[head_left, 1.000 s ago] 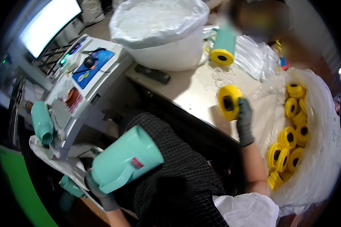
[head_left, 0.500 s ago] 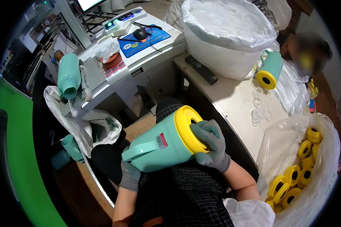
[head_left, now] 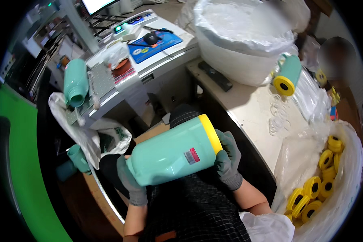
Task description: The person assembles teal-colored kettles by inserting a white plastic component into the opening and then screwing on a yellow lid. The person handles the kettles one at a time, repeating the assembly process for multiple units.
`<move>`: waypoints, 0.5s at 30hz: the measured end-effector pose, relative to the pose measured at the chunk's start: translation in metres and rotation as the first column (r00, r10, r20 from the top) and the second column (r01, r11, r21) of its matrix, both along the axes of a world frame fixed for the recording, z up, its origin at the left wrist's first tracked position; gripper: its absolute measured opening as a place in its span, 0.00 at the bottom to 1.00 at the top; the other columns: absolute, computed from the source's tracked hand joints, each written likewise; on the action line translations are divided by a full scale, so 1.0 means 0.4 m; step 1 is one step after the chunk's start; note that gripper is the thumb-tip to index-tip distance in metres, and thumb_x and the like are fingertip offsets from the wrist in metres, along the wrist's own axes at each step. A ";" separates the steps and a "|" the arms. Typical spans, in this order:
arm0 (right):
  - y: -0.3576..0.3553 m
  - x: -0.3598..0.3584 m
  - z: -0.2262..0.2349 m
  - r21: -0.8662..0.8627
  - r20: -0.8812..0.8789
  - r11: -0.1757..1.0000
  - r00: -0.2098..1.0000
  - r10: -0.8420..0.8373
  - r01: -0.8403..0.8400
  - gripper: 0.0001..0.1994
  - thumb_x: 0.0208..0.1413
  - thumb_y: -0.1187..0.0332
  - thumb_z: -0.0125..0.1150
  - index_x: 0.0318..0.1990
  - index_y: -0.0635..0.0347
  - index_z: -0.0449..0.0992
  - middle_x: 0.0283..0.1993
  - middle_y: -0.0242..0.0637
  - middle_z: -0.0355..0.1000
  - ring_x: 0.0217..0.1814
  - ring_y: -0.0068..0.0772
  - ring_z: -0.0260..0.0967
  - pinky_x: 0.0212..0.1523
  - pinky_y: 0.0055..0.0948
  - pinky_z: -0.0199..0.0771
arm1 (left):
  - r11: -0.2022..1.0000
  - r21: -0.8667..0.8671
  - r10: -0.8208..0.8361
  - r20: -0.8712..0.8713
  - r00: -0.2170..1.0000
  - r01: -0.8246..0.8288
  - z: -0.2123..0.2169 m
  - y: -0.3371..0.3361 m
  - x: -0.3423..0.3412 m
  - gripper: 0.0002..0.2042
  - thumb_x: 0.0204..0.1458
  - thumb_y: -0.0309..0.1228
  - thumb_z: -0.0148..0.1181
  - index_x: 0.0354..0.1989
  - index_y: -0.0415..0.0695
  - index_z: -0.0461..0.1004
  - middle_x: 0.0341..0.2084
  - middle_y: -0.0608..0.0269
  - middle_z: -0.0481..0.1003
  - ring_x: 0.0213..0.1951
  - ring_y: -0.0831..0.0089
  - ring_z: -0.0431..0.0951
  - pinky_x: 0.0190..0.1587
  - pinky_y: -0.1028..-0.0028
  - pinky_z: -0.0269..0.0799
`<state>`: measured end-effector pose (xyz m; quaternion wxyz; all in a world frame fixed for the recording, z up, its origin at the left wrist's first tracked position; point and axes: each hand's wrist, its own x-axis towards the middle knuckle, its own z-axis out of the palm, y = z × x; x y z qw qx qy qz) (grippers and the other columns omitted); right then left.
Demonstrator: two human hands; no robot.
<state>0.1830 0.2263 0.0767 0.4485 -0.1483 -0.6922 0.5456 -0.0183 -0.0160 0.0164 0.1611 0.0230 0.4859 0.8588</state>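
A teal thermos jug (head_left: 171, 151) lies tilted across my lap, its yellow end ring (head_left: 210, 134) at the right and a small red-and-grey label on its side. At the jug's narrower left end, my left hand (head_left: 130, 179) in a grey glove closes round it. My right hand (head_left: 229, 159), gloved too, grips the yellow ring's edge with bent fingers. The jug's handle and the face of its yellow end are out of sight. Another teal jug (head_left: 288, 72) with a yellow end lies on the table at the right.
Yellow round caps (head_left: 311, 187) fill part of a clear plastic bag (head_left: 339, 226) at the right. White rings (head_left: 279, 113) lie on the pale table (head_left: 246, 105). A big white sack (head_left: 234, 60) stands behind. At left, an open teal jug body (head_left: 76, 82) rests by a machine; a person sits far right.
The jug has turned about its long axis: its handle and yellow end face have gone from view, and the label sits farther right. My right fingers have shifted to the ring's edge.
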 end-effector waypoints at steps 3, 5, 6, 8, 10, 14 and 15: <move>0.005 -0.002 0.021 -0.213 0.043 0.974 0.997 -0.067 0.075 0.24 0.66 0.64 0.50 0.63 0.71 0.72 0.51 0.40 0.72 0.51 0.30 0.71 0.55 0.29 0.72 | 0.997 -0.052 -0.059 -0.188 0.980 0.050 0.075 0.053 0.021 0.15 0.72 0.39 0.48 0.59 0.44 0.68 0.47 0.65 0.74 0.43 0.74 0.78 0.47 0.74 0.77; 0.065 0.024 0.001 -0.380 0.085 0.914 0.990 -0.117 0.140 0.25 0.73 0.55 0.49 0.63 0.68 0.73 0.56 0.42 0.76 0.56 0.30 0.73 0.59 0.31 0.74 | 0.985 -0.166 -0.105 -0.303 0.947 0.056 0.138 0.111 0.067 0.18 0.70 0.38 0.49 0.64 0.43 0.64 0.53 0.61 0.72 0.44 0.72 0.78 0.47 0.74 0.77; 0.102 0.043 -0.052 -0.685 -0.057 0.722 0.981 -0.186 0.097 0.25 0.74 0.51 0.49 0.61 0.66 0.75 0.56 0.43 0.76 0.55 0.31 0.74 0.57 0.33 0.76 | 0.957 -0.286 -0.149 -0.359 0.921 0.044 0.208 0.161 0.127 0.20 0.70 0.37 0.49 0.65 0.42 0.63 0.54 0.59 0.70 0.45 0.71 0.77 0.48 0.74 0.77; 0.213 0.145 -0.093 -0.920 -0.272 0.344 0.938 -0.216 -0.188 0.24 0.72 0.52 0.51 0.60 0.65 0.75 0.57 0.44 0.77 0.55 0.37 0.76 0.57 0.36 0.79 | 0.925 -0.353 -0.326 -0.559 0.762 0.137 0.208 0.220 0.138 0.27 0.60 0.31 0.56 0.68 0.42 0.61 0.59 0.56 0.66 0.51 0.68 0.74 0.55 0.69 0.74; 0.349 0.312 -0.140 -0.710 -0.220 0.699 0.918 -0.331 0.082 0.26 0.69 0.48 0.53 0.62 0.61 0.74 0.61 0.42 0.76 0.60 0.43 0.74 0.60 0.47 0.78 | 0.868 -0.412 -0.496 -0.715 0.493 0.277 0.216 0.303 0.143 0.35 0.49 0.24 0.62 0.69 0.43 0.60 0.61 0.55 0.63 0.56 0.65 0.71 0.61 0.64 0.71; 0.606 0.505 -0.091 -0.790 -0.555 0.585 0.618 -0.557 -0.183 0.29 0.64 0.42 0.53 0.65 0.50 0.73 0.67 0.38 0.72 0.69 0.51 0.70 0.63 0.58 0.76 | 0.603 -0.706 -0.796 -0.503 0.338 0.370 0.188 0.442 0.164 0.34 0.51 0.27 0.71 0.66 0.41 0.63 0.57 0.53 0.65 0.53 0.62 0.72 0.58 0.62 0.73; 0.686 0.565 -0.075 -0.823 -0.487 0.565 0.583 -0.650 -0.058 0.30 0.65 0.40 0.52 0.65 0.49 0.73 0.65 0.38 0.74 0.66 0.51 0.73 0.61 0.55 0.78 | 0.596 -0.705 -0.802 -0.550 0.234 0.385 0.178 0.493 0.177 0.33 0.53 0.32 0.72 0.66 0.41 0.63 0.55 0.52 0.66 0.52 0.61 0.73 0.57 0.62 0.74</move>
